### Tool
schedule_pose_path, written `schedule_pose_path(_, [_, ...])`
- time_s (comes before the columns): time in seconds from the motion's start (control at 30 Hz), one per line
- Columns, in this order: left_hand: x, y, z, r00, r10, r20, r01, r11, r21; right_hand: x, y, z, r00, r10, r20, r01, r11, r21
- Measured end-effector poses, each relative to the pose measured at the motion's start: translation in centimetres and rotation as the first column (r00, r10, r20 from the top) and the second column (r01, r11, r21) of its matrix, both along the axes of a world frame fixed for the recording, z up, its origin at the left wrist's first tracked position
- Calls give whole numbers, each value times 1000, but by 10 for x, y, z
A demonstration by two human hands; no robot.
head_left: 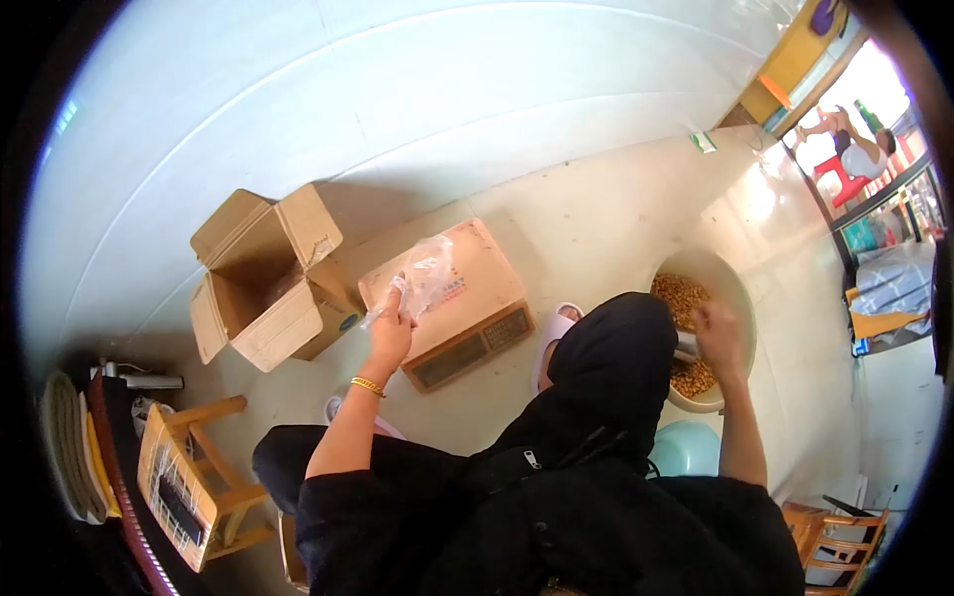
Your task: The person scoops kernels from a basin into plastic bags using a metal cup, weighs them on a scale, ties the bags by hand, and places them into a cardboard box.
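Observation:
A clear plastic bag (427, 270) hangs from my left hand (391, 326), its gathered edge gripped between closed fingers above a closed cardboard box (452, 288). My right hand (717, 336) is inside a large pale bucket (740, 298) on the floor by my knee. Small brown pieces like nuts or beans (681, 290) partly fill the bucket. The right fingers are curled and slightly blurred around a silvery metal scoop (687, 346), which dips into the brown pieces. My knee hides part of the bucket and scoop.
An open cardboard box (273, 278) stands against the wall. A wooden stool (194, 477) is at the left. Beside the bucket is a pale green basin (686, 449). A wooden chair (835, 541) stands at lower right. Another person (860, 149) sits on a red stool beyond the doorway.

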State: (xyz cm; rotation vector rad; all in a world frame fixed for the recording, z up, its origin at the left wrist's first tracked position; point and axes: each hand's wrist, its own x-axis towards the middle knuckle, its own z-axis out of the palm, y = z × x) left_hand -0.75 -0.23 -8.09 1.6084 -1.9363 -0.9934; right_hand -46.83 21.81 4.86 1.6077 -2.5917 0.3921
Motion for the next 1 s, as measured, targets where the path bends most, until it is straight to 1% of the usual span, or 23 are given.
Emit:
schedule_pose_path(0.03, [0,2,-4,1000,-3,20,3,1000,-1,-18,23,-37,996,47,-77,-42,998,56])
schedule_pose_path(0.07, [-2,4,-1,1000,-8,16,9,1000,-28,-16,36,-55,997,34,-75,-30,998,56])
schedule_pose_path(0.1, [-5,6,5,1000,-22,18,22,999,-30,-15,47,-68,999,-39,11,36,985,167])
schedule_pose_path(0.13, [-8,8,12,1000,-30,1,30,1000,4,-11,52,-72,989,-121,89,91,955,282])
schedule_pose_path(0.17, [-11,9,16,999,-38,-14,38,999,37,-8,55,-75,987,-134,92,104,954,280])
schedule_pose_path(0.23, [-8,8,6,997,-71,27,70,997,24,2,55,-82,977,-26,213,-48,942,332])
schedule_pose_path(0.27, [-9,8,8,994,-91,64,90,996,17,-8,50,-93,930,-84,357,-92,889,449])
schedule_pose_path(0.3, [-9,10,9,993,-95,67,94,995,16,-15,49,-105,929,-87,360,-90,890,447])
schedule_pose_path(0.37, [-15,17,27,977,-177,119,179,984,-9,-30,49,-132,959,26,284,-179,828,531])
schedule_pose_path(0.4, [-16,18,27,977,-177,119,179,984,-10,-36,50,-147,959,26,283,-179,829,530])
schedule_pose_path(0.47, [-18,20,28,958,-263,115,275,956,-104,-34,46,-158,933,30,359,-242,790,564])
schedule_pose_path(0.5, [-19,20,28,959,-259,115,271,957,-105,-38,45,-159,933,34,359,-245,789,563])
schedule_pose_path(0.57, [-23,23,37,951,-289,109,297,952,-68,-25,37,-128,975,1,222,-168,657,735])
schedule_pose_path(0.6, [-23,24,40,952,-288,109,296,953,-65,-25,38,-131,975,3,222,-170,655,736])
schedule_pose_path(0.67, [-26,25,49,937,-315,155,322,946,-27,-27,41,-140,976,-141,164,-25,680,733])
schedule_pose_path(0.77, [-31,30,63,925,-336,178,351,935,-56,-29,46,-147,971,-173,165,3,701,713])
schedule_pose_path(0.9, [-24,25,48,914,-349,207,369,927,-64,-23,39,-134,975,-164,150,17,728,686])
schedule_pose_path(0.93, [-22,24,46,919,-335,208,364,924,-120,-9,34,-109,988,-139,64,66,767,638])
schedule_pose_path(0.97, [-20,24,46,924,-321,209,359,917,-175,-2,30,-96,993,-119,-24,111,804,584])
schedule_pose_path(1.0, [-19,23,45,924,-321,210,358,917,-174,-10,28,-101,992,-127,-29,120,801,587])
